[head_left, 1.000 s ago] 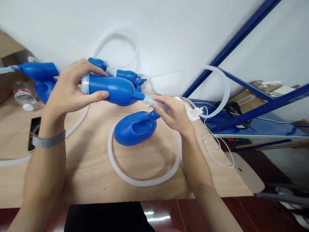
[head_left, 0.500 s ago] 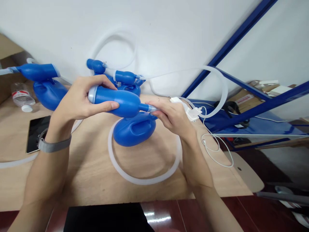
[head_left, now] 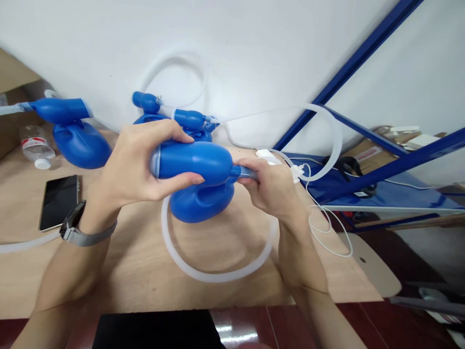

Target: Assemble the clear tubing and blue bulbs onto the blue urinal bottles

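Note:
My left hand point(head_left: 136, 162) is wrapped around the wide end of a blue plastic urinal funnel point(head_left: 196, 159), with the thumb below and fingers above. A clear rim shows at its left end. At its narrow right end, my right hand point(head_left: 274, 186) is closed around the neck and the clear sleeve; the fingers cover part of that joint. Just below the funnel, a blue urinal bottle point(head_left: 201, 203) with a moulded handle lies on the table. Around the bottle curves a translucent white hose point(head_left: 218, 277); its far ends are hidden.
Another blue urinal point(head_left: 82, 145) stands at left beside a water bottle point(head_left: 36, 148) and a phone point(head_left: 59, 203). More blue urinals point(head_left: 191, 118) sit against the wall. White cables point(head_left: 332, 232) and a power strip point(head_left: 267, 156) lie right, near a blue metal rack point(head_left: 392, 169).
The funnel has moved right and slightly down, hiding more of the bottle. Both hands have moved with it; my right fingers are now curled more tightly around its narrow end.

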A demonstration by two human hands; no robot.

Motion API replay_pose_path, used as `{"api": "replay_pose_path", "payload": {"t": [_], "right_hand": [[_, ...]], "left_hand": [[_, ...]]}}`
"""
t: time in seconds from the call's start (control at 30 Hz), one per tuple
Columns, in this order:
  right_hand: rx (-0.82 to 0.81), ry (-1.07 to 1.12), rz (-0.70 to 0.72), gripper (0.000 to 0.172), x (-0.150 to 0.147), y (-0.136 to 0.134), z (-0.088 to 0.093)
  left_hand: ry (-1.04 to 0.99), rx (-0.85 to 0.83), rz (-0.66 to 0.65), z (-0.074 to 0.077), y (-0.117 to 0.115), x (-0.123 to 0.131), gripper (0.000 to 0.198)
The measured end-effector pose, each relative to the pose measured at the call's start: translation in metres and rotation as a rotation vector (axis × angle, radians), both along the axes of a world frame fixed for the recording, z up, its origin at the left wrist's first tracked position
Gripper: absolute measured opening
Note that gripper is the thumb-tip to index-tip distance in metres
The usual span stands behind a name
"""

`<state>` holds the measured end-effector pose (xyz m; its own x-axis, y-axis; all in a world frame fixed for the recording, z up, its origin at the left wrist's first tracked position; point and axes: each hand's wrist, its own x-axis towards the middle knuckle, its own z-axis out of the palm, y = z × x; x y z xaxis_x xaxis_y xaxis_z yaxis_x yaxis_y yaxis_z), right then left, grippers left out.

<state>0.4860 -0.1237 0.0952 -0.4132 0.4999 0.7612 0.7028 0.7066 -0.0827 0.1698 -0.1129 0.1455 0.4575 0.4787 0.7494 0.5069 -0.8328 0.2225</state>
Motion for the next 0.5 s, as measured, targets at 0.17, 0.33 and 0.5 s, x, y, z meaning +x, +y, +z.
{"api": "replay_pose_path", "payload": {"t": [0.17,0.33,0.5], "right_hand": [[0.042,0.154,0.208,0.029,0.0,0.002,-0.005],[-0.023,0.2,0.179,0.03,0.0,0.005,-0.011],[-0.036,0.281,0.117,0.045,-0.007,0.011,-0.014]], "left_hand": [[-0.028,0.094,-0.049,-0.005,-0.002,0.004,0.041],[0.014,0.014,-0.023,-0.009,0.001,0.005,0.053],[-0.022,-0.013,0.024,-0.006,0.002,0.003,0.055]]}}
